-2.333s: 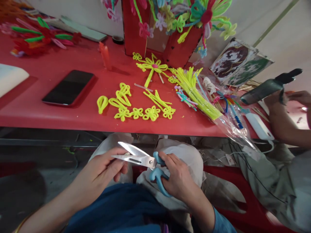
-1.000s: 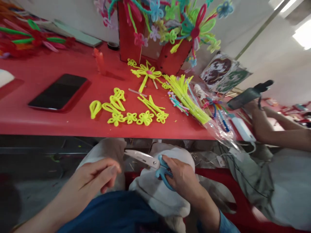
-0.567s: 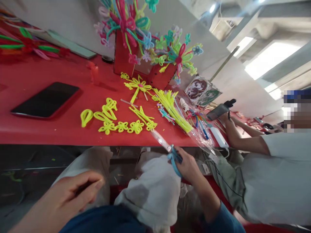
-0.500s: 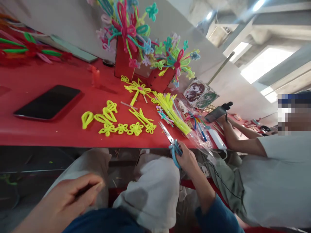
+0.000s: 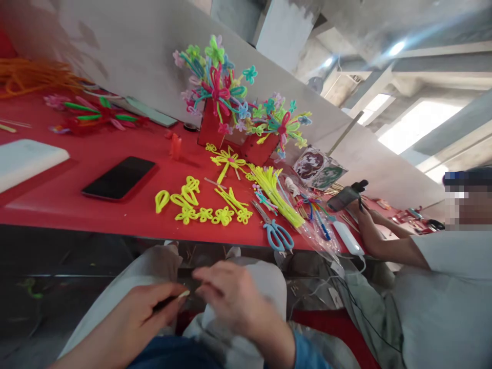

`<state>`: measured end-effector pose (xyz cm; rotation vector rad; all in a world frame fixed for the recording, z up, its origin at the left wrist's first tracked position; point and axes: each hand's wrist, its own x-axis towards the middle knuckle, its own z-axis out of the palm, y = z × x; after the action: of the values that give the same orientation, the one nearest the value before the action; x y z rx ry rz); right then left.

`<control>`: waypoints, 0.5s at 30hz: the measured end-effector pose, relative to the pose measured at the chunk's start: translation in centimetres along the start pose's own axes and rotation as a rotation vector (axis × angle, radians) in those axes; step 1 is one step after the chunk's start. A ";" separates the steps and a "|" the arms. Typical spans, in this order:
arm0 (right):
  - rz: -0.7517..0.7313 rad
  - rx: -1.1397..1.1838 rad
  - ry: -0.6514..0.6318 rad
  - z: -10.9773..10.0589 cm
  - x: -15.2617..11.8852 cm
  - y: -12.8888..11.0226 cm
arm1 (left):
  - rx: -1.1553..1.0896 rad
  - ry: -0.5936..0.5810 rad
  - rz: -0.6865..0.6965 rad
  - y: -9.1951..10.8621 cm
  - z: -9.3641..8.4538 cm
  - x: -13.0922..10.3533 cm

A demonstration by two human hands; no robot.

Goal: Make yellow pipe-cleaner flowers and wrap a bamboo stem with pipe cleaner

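On the red table [image 5: 96, 223], blue-handled scissors [image 5: 274, 228] lie right of the yellow flowers [image 5: 222, 216]; a black phone [image 5: 119, 178] lies left of them.

On the red table [image 5: 96, 228], four small yellow flowers [image 5: 222, 216] are lying in a row, and one larger yellow flower [image 5: 230, 161] with a pink centre is lying behind them. One separate yellow loop [image 5: 162, 200] is lying at the left of the row. One bundle of yellow stems [image 5: 280, 197], one pair of scissors [image 5: 274, 229] and one black phone [image 5: 119, 178] are also lying there. Two colourful bouquets [image 5: 217, 93] are standing in two red boxes [image 5: 210, 125], and two patterned pictures [image 5: 309, 166] are leaning behind. One dark bottle [image 5: 343, 198] is showing at the right. Two hands are showing in front: one left hand [image 5: 140, 315], which is pinching one small pale piece [image 5: 184, 294], and one right hand [image 5: 235, 297].
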<state>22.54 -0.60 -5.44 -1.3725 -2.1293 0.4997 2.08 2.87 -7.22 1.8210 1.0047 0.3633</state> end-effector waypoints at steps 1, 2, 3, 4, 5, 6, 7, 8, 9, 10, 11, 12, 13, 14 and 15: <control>-0.047 0.011 -0.017 1.2 -0.1 -1.2 | 0.019 0.007 0.014 0.1 0.2 0.0; -0.049 0.019 -0.004 2.2 -0.2 -2.0 | 0.038 0.019 0.026 0.0 0.3 0.0; -0.031 0.033 0.000 3.0 -0.2 -2.5 | 0.055 0.037 0.031 -0.1 0.4 -0.1; 0.006 0.045 0.004 3.5 -0.3 -2.7 | 0.068 0.059 0.033 -0.3 0.5 -0.3; 0.051 0.060 0.001 3.8 -0.3 -2.8 | 0.077 0.070 0.030 -0.4 0.6 -0.4; 0.098 0.076 -0.013 3.9 -0.4 -2.7 | 0.083 0.073 0.027 -0.6 0.6 -0.5; 0.143 0.088 -0.028 3.9 -0.4 -2.5 | 0.086 0.070 0.025 -0.6 0.6 -0.6; 0.185 0.099 -0.039 3.8 -0.4 -2.3 | 0.085 0.067 0.023 -0.6 0.5 -0.6; 0.226 0.111 -0.042 3.6 -0.4 -2.0 | 0.078 0.055 0.025 -0.5 0.4 -0.6; 0.268 0.128 -0.026 3.2 -0.5 -1.7 | 0.068 0.041 0.027 -0.3 0.2 -0.6; 0.309 0.152 0.009 2.8 -0.7 -1.2 | 0.053 0.029 0.027 -0.1 0.0 -0.5; 0.355 0.183 0.060 2.2 -0.9 -0.7 | 0.032 0.025 0.023 0.1 -0.3 -0.5; 0.406 0.221 0.125 1.5 -1.2 0.0 | 0.005 0.043 0.020 0.2 -0.4 -0.5; 0.454 0.265 0.190 0.8 -1.6 0.7 | -0.027 0.086 0.022 0.2 -0.5 -0.6; 0.510 0.316 0.245 0.1 -2.1 1.5 | -0.067 0.152 0.025 0.0 -0.5 -0.7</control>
<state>24.20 -1.87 -6.90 -1.6838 -1.4265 0.7809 1.31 2.62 -6.81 1.7670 1.0614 0.5518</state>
